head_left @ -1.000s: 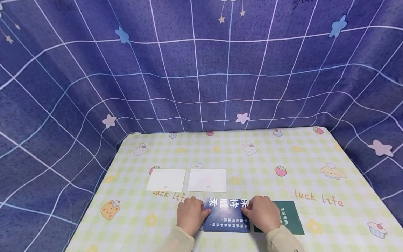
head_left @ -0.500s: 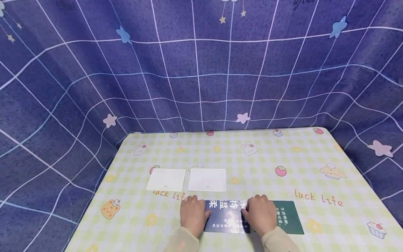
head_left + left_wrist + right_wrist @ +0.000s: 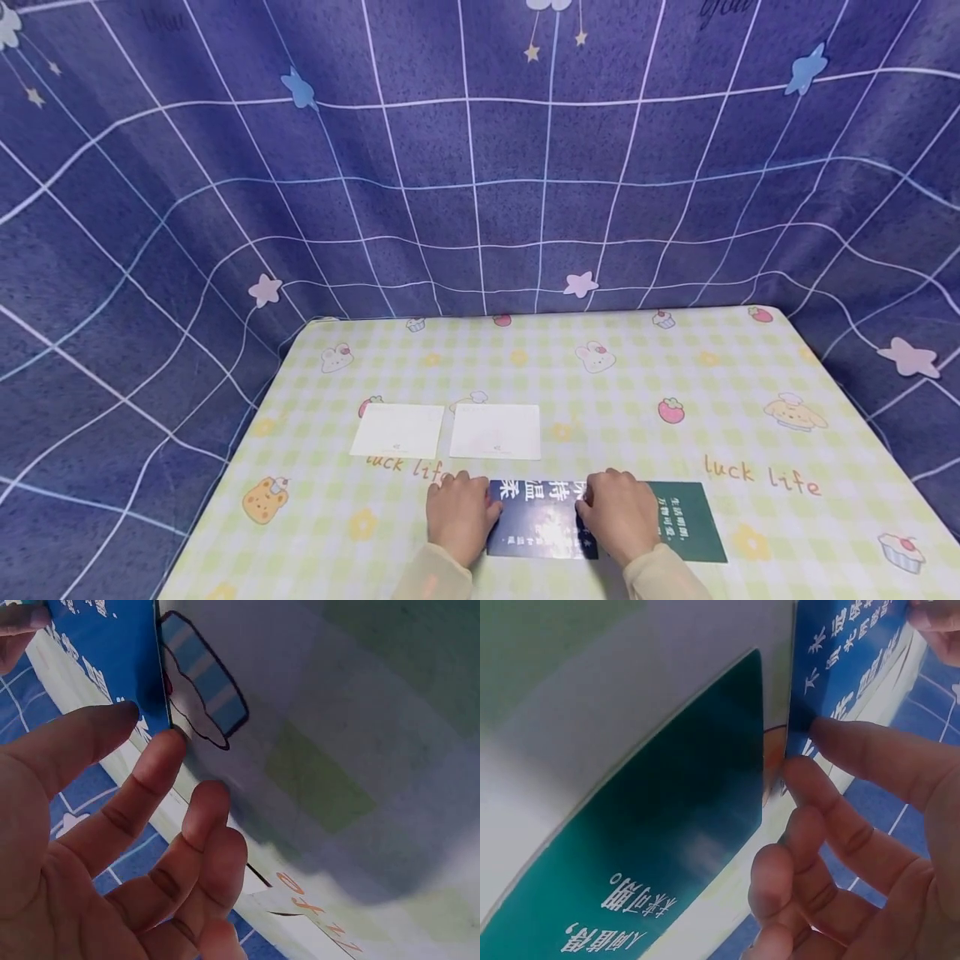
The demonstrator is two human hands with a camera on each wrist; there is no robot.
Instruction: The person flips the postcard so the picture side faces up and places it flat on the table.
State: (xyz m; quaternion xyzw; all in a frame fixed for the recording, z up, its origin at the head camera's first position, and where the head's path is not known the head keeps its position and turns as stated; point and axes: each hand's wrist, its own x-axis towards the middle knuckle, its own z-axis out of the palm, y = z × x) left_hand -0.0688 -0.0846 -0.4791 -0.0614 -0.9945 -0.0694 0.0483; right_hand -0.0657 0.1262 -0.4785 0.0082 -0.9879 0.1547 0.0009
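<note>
A dark blue card [image 3: 536,529] with white characters lies near the front of the table in the head view. My left hand [image 3: 457,517] pinches its left edge, thumb on top and index fingertip at the rim, as the left wrist view shows. At the opposite edge my right hand [image 3: 619,515] grips it the same way, with the thumb [image 3: 847,739] on the printed face. Just right of the blue card is a green card [image 3: 697,533] with white writing, partly covered by the right hand in the head view.
Two white cards, a left one [image 3: 397,431] and a right one [image 3: 495,432], lie side by side behind the blue card. A green-and-white checked cloth [image 3: 750,383] with cartoon prints covers the table. A blue gridded curtain [image 3: 510,150] hangs behind and at both sides.
My left hand has shifted slightly right and my right hand slightly left, uncovering more of the green card's writing. Glare has spread on the blue card. The white cards stay put.
</note>
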